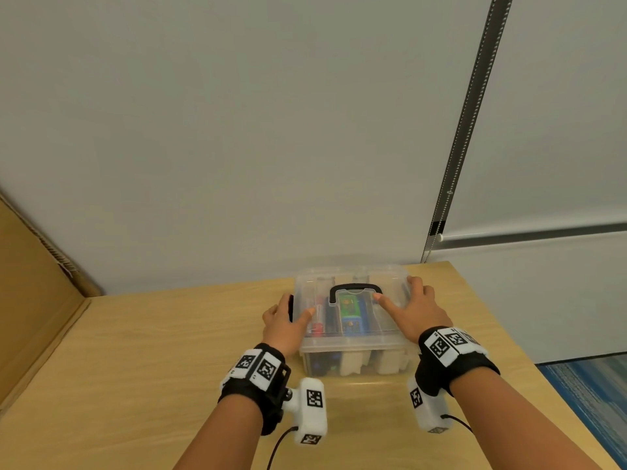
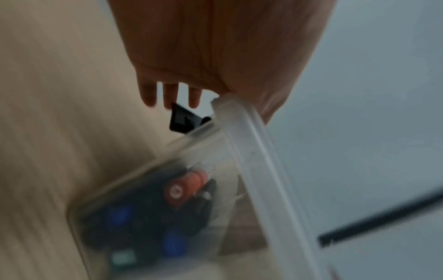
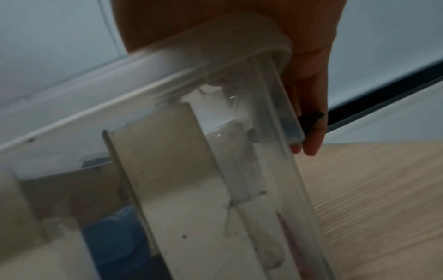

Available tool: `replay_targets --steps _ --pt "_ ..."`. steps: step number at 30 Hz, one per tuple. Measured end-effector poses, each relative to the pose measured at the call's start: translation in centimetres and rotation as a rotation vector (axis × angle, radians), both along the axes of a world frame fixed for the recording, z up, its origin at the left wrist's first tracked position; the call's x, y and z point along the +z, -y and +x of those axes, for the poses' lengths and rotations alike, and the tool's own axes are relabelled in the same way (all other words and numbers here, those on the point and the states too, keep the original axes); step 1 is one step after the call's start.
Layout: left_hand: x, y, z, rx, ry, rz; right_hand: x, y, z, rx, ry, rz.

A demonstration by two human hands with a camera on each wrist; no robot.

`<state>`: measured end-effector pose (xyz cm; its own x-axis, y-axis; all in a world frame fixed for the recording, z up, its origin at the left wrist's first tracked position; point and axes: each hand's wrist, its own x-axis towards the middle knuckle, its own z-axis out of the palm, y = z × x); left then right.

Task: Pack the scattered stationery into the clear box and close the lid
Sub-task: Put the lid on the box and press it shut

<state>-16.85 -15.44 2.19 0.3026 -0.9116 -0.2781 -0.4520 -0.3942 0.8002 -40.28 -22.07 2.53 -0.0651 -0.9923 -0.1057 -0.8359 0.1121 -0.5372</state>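
The clear box [image 1: 353, 362] stands on the wooden table with its lid [image 1: 390, 276] on and a black handle [image 1: 354, 288] lying flat on top. Inside I see a red marker [image 1: 317, 325], a green and blue pack [image 1: 351, 313] and dark pens. My left hand [image 1: 288, 320] is at the box's left side, thumb on the lid, fingers [image 2: 148, 94] straight beside the black side latch [image 2: 182, 119]. My right hand [image 1: 414, 310] lies over the lid's right edge, thumb on top, with fingers [image 3: 314, 136] reaching down over the right latch [image 3: 310, 119].
A cardboard sheet [image 1: 34, 300] leans along the table's left side. A wall rises right behind the box, with a blind chain [image 1: 468, 130] at the right. The table's right edge drops to blue carpet [image 1: 593, 395].
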Motion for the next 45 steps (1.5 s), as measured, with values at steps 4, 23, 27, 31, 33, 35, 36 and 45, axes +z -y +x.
replay_targets --steps 4,23,27,31,33,35,36,45 --pt "0.4 -0.1 0.2 0.026 -0.180 0.000 -0.2 -0.3 -0.1 0.009 0.000 -0.005" --pt "-0.9 1.4 -0.4 0.097 0.152 -0.181 -1.0 -1.1 1.0 0.034 0.015 -0.011" --pt "-1.1 1.5 -0.4 0.080 0.184 -0.194 -0.9 -1.2 1.2 0.019 -0.010 -0.024" --pt "-1.1 1.2 -0.4 0.099 0.158 -0.214 -0.6 -1.1 1.1 -0.059 0.028 0.039" --pt "-0.9 1.1 -0.5 0.114 0.127 -0.228 -0.2 -0.8 0.8 -0.087 0.131 0.109" --pt "-0.8 1.0 -0.5 0.119 0.101 -0.235 0.2 -0.6 0.7 -0.101 0.167 0.159" --pt "-0.7 1.0 -0.5 0.120 0.091 -0.234 0.4 -0.5 0.8 -0.108 0.141 0.169" --pt "-0.8 1.2 -0.7 0.132 0.079 -0.229 2.1 0.2 1.6 -0.082 -0.003 0.162"
